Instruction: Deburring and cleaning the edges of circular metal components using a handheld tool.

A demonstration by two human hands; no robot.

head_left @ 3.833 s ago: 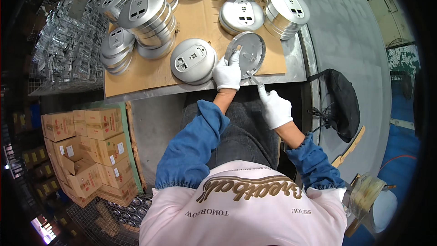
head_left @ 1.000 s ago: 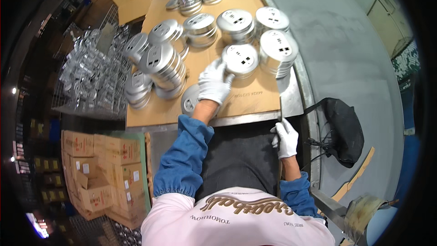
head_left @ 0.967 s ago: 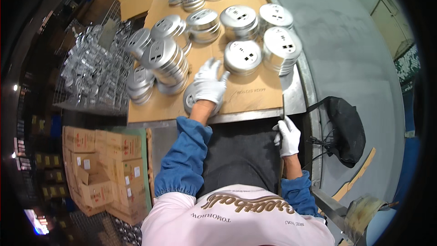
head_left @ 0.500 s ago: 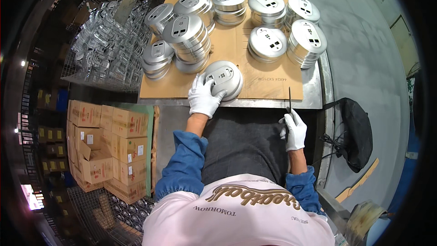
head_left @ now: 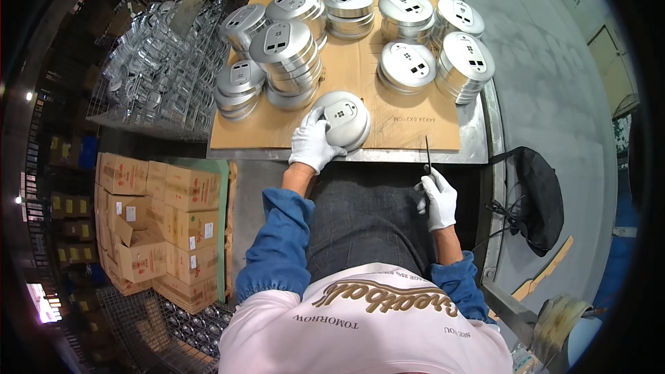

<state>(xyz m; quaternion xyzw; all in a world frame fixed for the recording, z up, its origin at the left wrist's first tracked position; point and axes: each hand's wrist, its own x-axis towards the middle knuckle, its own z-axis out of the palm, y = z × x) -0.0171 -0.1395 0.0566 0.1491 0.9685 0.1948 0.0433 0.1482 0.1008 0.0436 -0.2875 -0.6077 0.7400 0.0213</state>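
My left hand [head_left: 313, 142], in a white glove, grips the left edge of a round silver metal disc [head_left: 344, 117] near the front edge of the table. Its thumb lies along the near rim, and the fingers curl over the left side. This disc seems to rest on another one beneath it. In my right hand [head_left: 439, 199], also gloved, a thin dark rod-like tool [head_left: 428, 150] points away from me; its kind is hard to make out. That hand is held closed in front of the table edge, to the right of the disc.
Stacks of similar silver discs [head_left: 282, 45] stand behind and on both sides, on a cardboard sheet [head_left: 415, 131]. A wire basket of metal parts [head_left: 156, 69] is at the far left, above stacked cartons [head_left: 187, 225]. A black bag [head_left: 540, 201] lies at the right.
My right hand has moved a little to the left, and the thin tool with it. My left hand stays on the disc, which has barely shifted.
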